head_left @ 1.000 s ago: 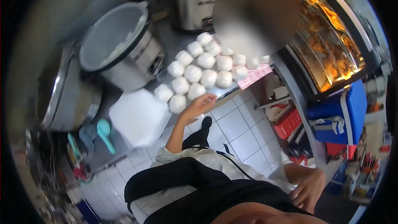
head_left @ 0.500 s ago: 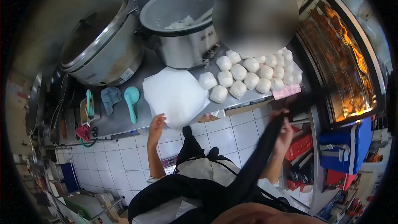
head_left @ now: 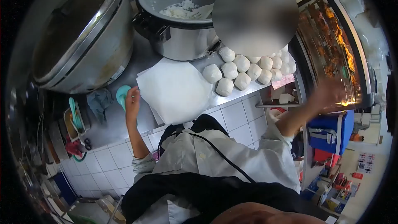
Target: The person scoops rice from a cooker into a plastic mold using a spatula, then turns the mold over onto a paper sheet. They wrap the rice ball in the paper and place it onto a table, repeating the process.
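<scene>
My left hand (head_left: 132, 101) is over the worktop beside a teal scoop (head_left: 122, 93), fingers loosely bent and apart; it covers part of the scoop's handle. I see no firm hold on it. To its right lies a stack of white paper sheets (head_left: 174, 93). My right hand (head_left: 331, 92) reaches out to the right, blurred, in front of the glass-fronted warming cabinet (head_left: 331, 49). Its fingers are smeared, so what they hold, if anything, does not show. Several white wrapped rounded bundles (head_left: 229, 70) stand in rows between the paper and the cabinet.
Behind the paper stands a large cooker pot (head_left: 188, 43) with white rice (head_left: 182, 9) inside. A bigger lidded cooker (head_left: 89, 54) is at the left. A blue cloth (head_left: 99, 103) and a small tray (head_left: 76, 120) lie in front of it. A blue box (head_left: 327, 132) is below the cabinet.
My left hand has moved left from the paper's edge to the scoop. My right hand has let go of the black cloth strip and swung right towards the cabinet. The view has shifted closer.
</scene>
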### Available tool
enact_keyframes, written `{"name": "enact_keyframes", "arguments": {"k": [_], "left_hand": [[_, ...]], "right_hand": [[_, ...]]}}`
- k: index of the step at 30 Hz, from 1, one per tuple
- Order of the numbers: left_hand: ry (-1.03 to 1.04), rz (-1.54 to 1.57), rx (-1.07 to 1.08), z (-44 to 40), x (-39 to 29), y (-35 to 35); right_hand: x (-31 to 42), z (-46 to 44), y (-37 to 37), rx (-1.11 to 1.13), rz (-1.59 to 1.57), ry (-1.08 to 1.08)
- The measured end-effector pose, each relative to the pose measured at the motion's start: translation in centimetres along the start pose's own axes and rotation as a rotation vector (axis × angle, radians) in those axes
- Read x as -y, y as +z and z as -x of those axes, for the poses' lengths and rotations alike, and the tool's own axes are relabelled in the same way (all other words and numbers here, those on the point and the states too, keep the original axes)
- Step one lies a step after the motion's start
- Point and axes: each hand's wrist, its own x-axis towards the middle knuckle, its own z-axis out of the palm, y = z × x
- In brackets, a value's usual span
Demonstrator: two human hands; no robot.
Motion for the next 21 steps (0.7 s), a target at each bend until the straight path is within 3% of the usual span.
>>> {"name": "enact_keyframes", "arguments": {"k": [1,2,3,4,5,6,7,8,10,12,14,16,19,21], "left_hand": [[0.075,0.042,0.111,-1.1,2.7,1.1],[0.064,0.01,0.179,-1.4,1.5,2.1],[0.052,-0.022,0.242,-1.2,-0.3,4.0],[0.041,-0.016,0.288,-1.1,-1.4,6.0],[0.03,-0.01,0.333,-1.0,-2.4,8.1],[0.042,-0.017,0.415,-0.7,-3.6,10.0],[0.088,-0.02,0.478,-0.5,-4.0,12.2],[0.047,0.001,0.599,-0.3,-4.4,14.2],[0.2,-0.072,0.667,0.2,-4.6,18.1],[0.188,-0.12,0.72,-0.2,-5.4,21.7],[0.243,-0.525,0.468,-0.9,-7.1,24.8],[0.24,-0.583,0.456,-2.1,-7.6,26.9],[0.26,-0.651,0.472,-3.3,-7.1,28.9],[0.286,-0.667,0.51,-4.0,-7.4,29.5]], "right_hand": [[0.1,-0.1,0.7,0.027,0.156,-0.067],[-7.1,-1.4,-4.5,0.023,0.163,-0.064],[-15.0,-1.8,-7.1,0.276,0.709,0.247],[-18.8,-1.9,-6.3,0.562,1.034,0.307],[-25.5,-0.2,-9.0,0.423,1.192,0.447],[-28.2,1.2,-9.6,0.675,1.319,0.127],[-31.4,2.5,-10.9,0.765,1.463,0.179],[-30.7,3.5,-9.0,0.717,1.589,0.222],[-30.2,2.8,-8.1,0.659,1.452,0.391],[-29.4,1.7,-7.7,0.721,1.415,0.425],[-29.5,1.0,-8.6,0.777,1.384,0.455],[-30.0,0.1,-9.4,0.768,1.078,0.307],[-30.5,0.9,-9.8,0.76,1.229,0.247],[-29.7,0.0,-10.4,0.686,1.095,0.248]]}}
